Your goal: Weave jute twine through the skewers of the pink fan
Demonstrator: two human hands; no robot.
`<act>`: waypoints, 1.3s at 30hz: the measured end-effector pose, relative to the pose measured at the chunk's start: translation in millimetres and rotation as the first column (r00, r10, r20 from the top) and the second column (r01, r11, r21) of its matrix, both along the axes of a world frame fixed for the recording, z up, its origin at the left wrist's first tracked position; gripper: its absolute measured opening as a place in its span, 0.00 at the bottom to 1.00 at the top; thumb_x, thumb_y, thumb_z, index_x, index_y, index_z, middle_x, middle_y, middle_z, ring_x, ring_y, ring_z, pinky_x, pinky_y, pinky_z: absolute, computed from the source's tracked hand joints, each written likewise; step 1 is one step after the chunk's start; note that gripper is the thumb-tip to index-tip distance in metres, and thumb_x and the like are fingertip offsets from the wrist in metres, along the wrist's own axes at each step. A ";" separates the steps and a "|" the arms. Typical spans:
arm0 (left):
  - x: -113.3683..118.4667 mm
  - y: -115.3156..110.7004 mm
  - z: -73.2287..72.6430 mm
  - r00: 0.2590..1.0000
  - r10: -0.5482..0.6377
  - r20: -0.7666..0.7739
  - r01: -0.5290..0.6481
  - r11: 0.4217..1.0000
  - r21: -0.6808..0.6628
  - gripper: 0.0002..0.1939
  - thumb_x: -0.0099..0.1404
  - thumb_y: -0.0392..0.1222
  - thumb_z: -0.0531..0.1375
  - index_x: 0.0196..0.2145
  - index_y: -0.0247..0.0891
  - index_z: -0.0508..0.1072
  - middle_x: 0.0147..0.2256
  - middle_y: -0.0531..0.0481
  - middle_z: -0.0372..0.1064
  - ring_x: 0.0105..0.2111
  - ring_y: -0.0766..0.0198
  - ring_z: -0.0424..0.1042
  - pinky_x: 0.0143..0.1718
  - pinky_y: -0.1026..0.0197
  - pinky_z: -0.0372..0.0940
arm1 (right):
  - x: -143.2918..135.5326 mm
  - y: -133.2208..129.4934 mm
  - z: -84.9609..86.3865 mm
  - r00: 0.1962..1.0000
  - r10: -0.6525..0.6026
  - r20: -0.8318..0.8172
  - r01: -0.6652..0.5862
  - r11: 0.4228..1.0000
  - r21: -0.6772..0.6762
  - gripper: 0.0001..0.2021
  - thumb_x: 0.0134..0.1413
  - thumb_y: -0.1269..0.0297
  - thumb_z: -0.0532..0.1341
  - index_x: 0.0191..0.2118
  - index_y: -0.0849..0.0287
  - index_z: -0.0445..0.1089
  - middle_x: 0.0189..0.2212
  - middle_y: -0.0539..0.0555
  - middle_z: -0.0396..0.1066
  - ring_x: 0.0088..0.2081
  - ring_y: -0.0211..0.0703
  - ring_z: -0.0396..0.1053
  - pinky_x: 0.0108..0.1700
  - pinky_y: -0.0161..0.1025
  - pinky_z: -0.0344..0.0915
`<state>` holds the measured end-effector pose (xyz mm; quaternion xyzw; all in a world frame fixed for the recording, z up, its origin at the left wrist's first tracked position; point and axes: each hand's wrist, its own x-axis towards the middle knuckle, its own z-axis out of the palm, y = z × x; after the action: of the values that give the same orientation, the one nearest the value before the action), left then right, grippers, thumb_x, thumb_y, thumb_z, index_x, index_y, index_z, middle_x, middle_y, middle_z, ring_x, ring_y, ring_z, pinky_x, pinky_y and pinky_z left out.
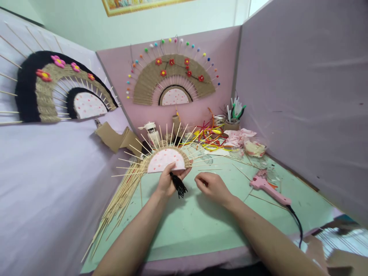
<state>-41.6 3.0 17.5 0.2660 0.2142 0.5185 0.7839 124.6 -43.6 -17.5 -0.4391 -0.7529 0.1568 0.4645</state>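
Note:
My left hand [168, 180] is closed on the lower edge of a half-round fan [163, 160], thumb in front and fingers behind. The fan has a white face with pink dots, a woven twine rim and thin wooden sticks radiating outward. A black tassel [179, 186] hangs from its straight edge, just below my left palm. To the right of the tassel, apart from the fan, my right hand [214, 188] is curled with thumb and fingers together. Whatever those fingers hold, if anything, is hidden.
Bundled sticks [123, 195] lie on the left of the green tabletop [184, 230]. A pink glue gun [268, 188] rests at right, its cord running forward. Behind are a white bottle [152, 134], coloured pipe cleaners [211, 134] and dotted cloth [240, 137]. Finished fans [175, 74] hang on the partitions.

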 end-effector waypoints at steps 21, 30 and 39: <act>2.1 -10.7 -3.9 0.981 -0.194 -0.013 0.194 0.980 -0.047 0.22 0.60 0.36 0.51 0.52 0.27 0.62 0.43 0.37 0.71 0.48 0.52 0.68 0.53 0.46 0.58 | 16.4 20.1 2.5 0.681 -0.150 -0.717 -0.171 0.919 -0.354 0.12 0.42 0.55 0.64 0.30 0.59 0.72 0.22 0.50 0.68 0.24 0.35 0.62 0.28 0.35 0.58; 8.2 -18.0 -10.4 0.944 -0.323 -0.065 0.313 0.941 -0.127 0.16 0.60 0.38 0.52 0.43 0.29 0.69 0.41 0.36 0.72 0.45 0.50 0.69 0.49 0.46 0.61 | 12.1 12.3 9.1 0.709 -0.265 -0.654 0.022 0.935 -0.355 0.11 0.43 0.55 0.63 0.27 0.59 0.71 0.24 0.51 0.71 0.28 0.40 0.66 0.32 0.37 0.61; 6.8 -17.3 -10.3 0.894 -0.443 -0.069 0.436 0.894 -0.099 0.18 0.61 0.41 0.51 0.43 0.25 0.70 0.42 0.32 0.71 0.47 0.45 0.68 0.46 0.47 0.62 | 14.7 17.1 4.5 0.702 -0.202 -0.683 -0.074 0.933 -0.352 0.13 0.41 0.54 0.64 0.28 0.59 0.70 0.26 0.52 0.70 0.28 0.39 0.66 0.32 0.37 0.62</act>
<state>-34.9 -14.2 7.2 0.2986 0.2040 0.3062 0.8806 139.2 -26.6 -13.0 -0.4471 -0.4589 0.4293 0.6365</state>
